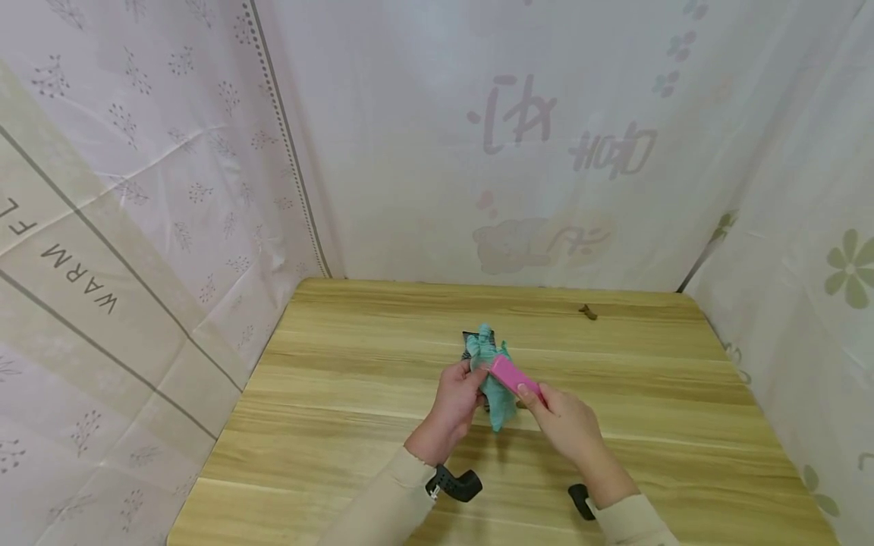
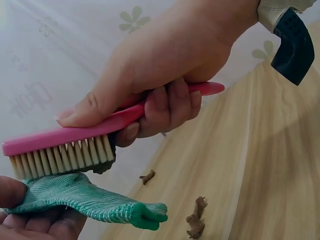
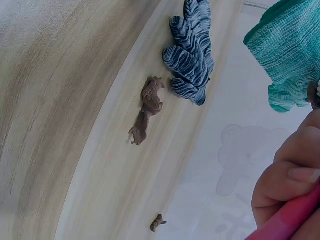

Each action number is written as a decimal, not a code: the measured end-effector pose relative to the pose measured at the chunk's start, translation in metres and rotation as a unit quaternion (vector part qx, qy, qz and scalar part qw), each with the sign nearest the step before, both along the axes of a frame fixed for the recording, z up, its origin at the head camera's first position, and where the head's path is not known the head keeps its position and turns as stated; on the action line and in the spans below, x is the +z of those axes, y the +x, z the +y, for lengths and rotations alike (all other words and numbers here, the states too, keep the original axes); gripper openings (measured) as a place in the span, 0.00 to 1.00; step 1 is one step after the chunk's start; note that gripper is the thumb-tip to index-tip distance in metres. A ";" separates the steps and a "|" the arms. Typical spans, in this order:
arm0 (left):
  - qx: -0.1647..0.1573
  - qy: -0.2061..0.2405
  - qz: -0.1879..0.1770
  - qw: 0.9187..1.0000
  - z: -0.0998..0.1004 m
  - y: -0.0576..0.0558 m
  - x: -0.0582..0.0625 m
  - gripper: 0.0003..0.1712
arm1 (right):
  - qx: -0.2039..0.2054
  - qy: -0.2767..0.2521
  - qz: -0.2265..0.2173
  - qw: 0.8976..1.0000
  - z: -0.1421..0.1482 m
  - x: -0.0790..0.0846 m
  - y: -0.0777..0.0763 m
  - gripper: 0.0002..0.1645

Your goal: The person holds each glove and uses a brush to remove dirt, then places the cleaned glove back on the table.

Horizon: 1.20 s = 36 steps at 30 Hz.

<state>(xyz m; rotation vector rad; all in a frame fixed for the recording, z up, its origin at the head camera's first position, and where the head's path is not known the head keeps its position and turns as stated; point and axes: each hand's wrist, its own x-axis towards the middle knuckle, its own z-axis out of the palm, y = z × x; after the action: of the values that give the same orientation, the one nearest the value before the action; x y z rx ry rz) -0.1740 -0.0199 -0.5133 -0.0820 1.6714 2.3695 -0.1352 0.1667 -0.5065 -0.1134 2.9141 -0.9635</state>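
My left hand (image 1: pixel 452 402) holds a green knit glove (image 1: pixel 502 409) above the table, thumb on top in the left wrist view. My right hand (image 1: pixel 570 428) grips the handle of a pink brush (image 2: pixel 65 137), thumb laid along its back. The pale bristles (image 2: pixel 60 157) face down, right at the glove's upper surface. Some dark brown stuff (image 2: pixel 106 167) shows at the rear end of the bristles. On the tabletop beneath lies a dark blue and white knit glove (image 3: pixel 192 65), mostly hidden behind the green one in the head view.
A brown clump (image 3: pixel 147 107) lies on the wooden table (image 1: pixel 328 425) near the dark glove. Farther back is a smaller brown piece (image 1: pixel 588 312). Patterned cloth (image 1: pixel 423 152) hangs behind the table and along both sides. A black band (image 1: pixel 459 484) is on my left wrist.
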 end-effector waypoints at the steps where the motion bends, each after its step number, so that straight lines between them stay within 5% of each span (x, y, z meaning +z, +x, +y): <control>1: -0.001 -0.001 0.003 1.000 0.000 0.000 0.000 0.16 | 0.000 0.002 0.001 1.000 0.001 0.000 0.000 0.29; 36: -0.005 0.014 -0.007 1.000 -0.005 -0.002 0.000 0.17 | 0.005 0.042 0.004 0.999 0.018 -0.006 0.003 0.30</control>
<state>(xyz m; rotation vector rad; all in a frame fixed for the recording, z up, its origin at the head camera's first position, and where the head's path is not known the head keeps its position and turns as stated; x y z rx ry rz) -0.1759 -0.0253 -0.5138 -0.0861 1.6287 2.3775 -0.1322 0.1848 -0.5129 -0.1257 2.9533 -0.8383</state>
